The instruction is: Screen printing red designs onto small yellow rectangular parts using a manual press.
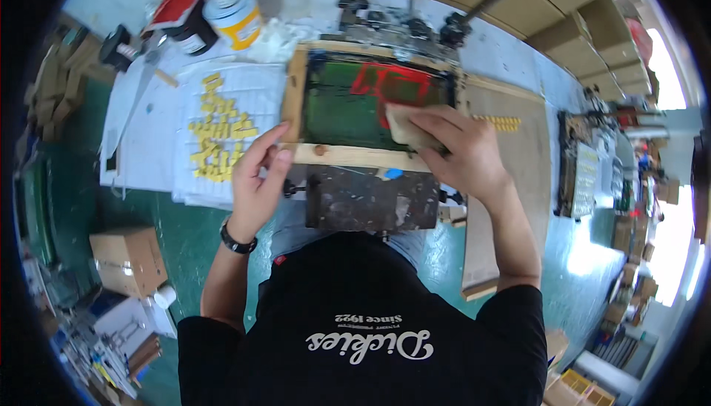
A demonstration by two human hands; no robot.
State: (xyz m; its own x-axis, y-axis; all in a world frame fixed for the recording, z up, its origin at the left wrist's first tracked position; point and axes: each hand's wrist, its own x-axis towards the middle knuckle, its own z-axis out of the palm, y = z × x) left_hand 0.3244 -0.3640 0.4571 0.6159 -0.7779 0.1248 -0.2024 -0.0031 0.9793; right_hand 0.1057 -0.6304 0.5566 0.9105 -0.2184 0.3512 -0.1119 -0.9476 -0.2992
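Observation:
A wooden screen-printing frame (pixel 341 156) with a dark green mesh (pixel 333 110) lies in front of me. Red ink (pixel 404 84) is smeared over the mesh's upper right part. My right hand (pixel 465 147) is closed on a pale squeegee (pixel 404 126), its edge against the mesh beside the ink. At the frame's near left corner, my left hand (pixel 259 176) grips the wood between thumb and fingers. Under the near rail, a dark, paint-spotted plate (pixel 370 199) sticks out toward me.
Many small yellow pieces (pixel 218 125) lie on white sheets to the left. Bottles (pixel 235 17) and metal clamps (pixel 392 21) stand behind the frame. At right, a brown board (pixel 503 184) bears a row of yellow pieces (pixel 500 123). A cardboard box (pixel 127 262) sits on the green floor.

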